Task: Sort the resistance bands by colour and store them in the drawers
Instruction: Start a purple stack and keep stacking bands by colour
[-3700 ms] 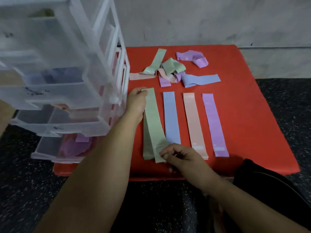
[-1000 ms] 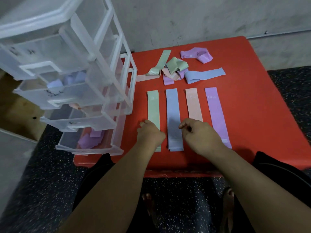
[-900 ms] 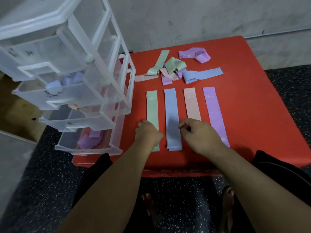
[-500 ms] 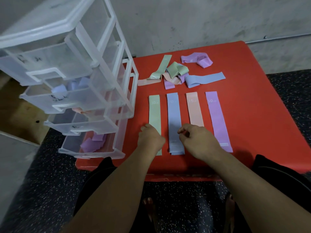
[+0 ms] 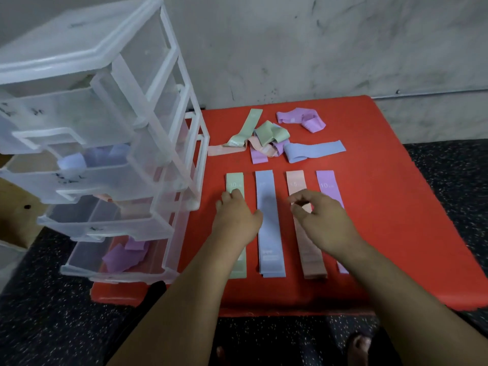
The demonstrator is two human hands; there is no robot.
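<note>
Where the bands lie: green band [image 5: 235, 180], blue band [image 5: 268, 223], pink band [image 5: 295, 180] and purple band [image 5: 327, 184] lie flat, parallel and side by side on the red surface [image 5: 396, 212]; a tangled heap [image 5: 269, 140] of unsorted bands lies beyond them, towards the wall.
Handling: light, limp, stretchy loops, by my judgement. Each would flop or fold when lifted, so take it by one end, or pinch it mid-length and let it drape.
Left grip: left hand [image 5: 237, 217] lies on the green band, fingers fairly straight, clasping nothing.
Right grip: right hand [image 5: 322, 220] is over the pink band, fingers loosely curled, nothing seen between them.
Drawers: clear drawer unit [image 5: 148, 133] stands at the surface's left edge, drawers pulled out; bottom drawer [image 5: 79, 268] holds purple bands, a higher one blue.
Changed: half a second earlier both hands sat nearer the strips' near ends; they have slid farther up. Earlier again, the green band lay askew between both hands; it now lies square.
</note>
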